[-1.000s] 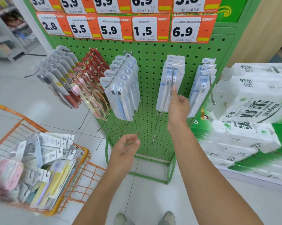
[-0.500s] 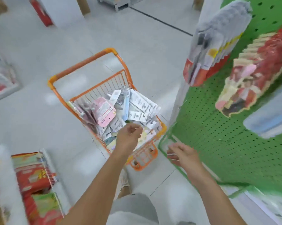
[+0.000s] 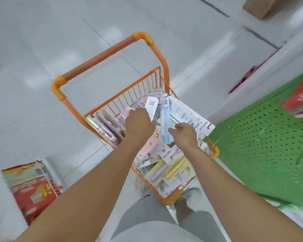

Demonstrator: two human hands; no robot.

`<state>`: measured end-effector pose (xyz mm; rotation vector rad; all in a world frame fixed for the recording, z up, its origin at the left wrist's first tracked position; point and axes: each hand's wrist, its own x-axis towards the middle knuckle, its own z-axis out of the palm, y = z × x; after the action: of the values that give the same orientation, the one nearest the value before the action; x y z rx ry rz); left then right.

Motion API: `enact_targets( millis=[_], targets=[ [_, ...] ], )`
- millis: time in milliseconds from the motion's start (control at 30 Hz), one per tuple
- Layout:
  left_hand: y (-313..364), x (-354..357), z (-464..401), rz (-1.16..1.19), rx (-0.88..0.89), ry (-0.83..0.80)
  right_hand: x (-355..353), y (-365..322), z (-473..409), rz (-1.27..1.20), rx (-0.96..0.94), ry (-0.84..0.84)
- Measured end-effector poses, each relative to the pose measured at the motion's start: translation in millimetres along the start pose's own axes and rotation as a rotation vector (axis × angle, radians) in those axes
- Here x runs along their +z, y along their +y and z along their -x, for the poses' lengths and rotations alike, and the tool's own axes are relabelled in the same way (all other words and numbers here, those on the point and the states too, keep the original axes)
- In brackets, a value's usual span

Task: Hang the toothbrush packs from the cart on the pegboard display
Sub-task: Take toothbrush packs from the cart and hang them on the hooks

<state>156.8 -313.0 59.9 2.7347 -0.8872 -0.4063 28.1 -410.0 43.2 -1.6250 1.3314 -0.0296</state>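
Orange wire cart (image 3: pixel 112 102) with a tubular handle stands on pale glossy floor tiles (image 3: pixel 33 41), heaped with flat toothbrush packs (image 3: pixel 166 165) of card and clear plastic. Your left hand (image 3: pixel 138 125) reaches into the heap, knuckles up; its grip cannot be told. Your right hand (image 3: pixel 185 135) pinches a long blue pack (image 3: pixel 165 123). Green perforated pegboard (image 3: pixel 260 145) stands at right.
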Motion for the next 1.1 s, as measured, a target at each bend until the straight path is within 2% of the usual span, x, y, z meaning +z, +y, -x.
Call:
enact_targets(
  millis=[133,267,367,500,700,800,967,1100],
  targets=[
    [15.0,28.6,-48.3,-0.195,-0.043,-0.057,14.9,-1.6,-33.6,0.328,-0.056,0.029],
    [15.1,47.8,-70.1,-0.283,-0.114,-0.163,23.5,-0.7,-60.1,0.399,-0.037,0.053],
    [12.4,49.5,-81.9,-0.24,-0.175,-0.217,34.1,2.0,-75.6,0.375,-0.059,0.04],
    [9.0,36.2,-88.6,-0.009,-0.25,-0.214,38.6,0.7,-82.5,0.29,-0.042,-0.002],
    [-2.5,8.4,-79.1,0.377,-0.191,-0.092,26.5,8.6,-72.2,0.061,-0.021,-0.044],
    [-7.0,3.1,-76.4,0.502,-0.167,-0.102,17.5,7.6,-57.6,-0.05,-0.053,0.005],
    [-20.2,-15.1,-76.7,0.905,-0.269,-0.156,6.0,-7.9,-37.1,-0.221,-0.132,0.059],
    [-24.8,-28.6,-70.9,1.084,-0.282,-0.197,1.4,-18.1,-29.6,-0.281,-0.181,0.078]
  ],
)
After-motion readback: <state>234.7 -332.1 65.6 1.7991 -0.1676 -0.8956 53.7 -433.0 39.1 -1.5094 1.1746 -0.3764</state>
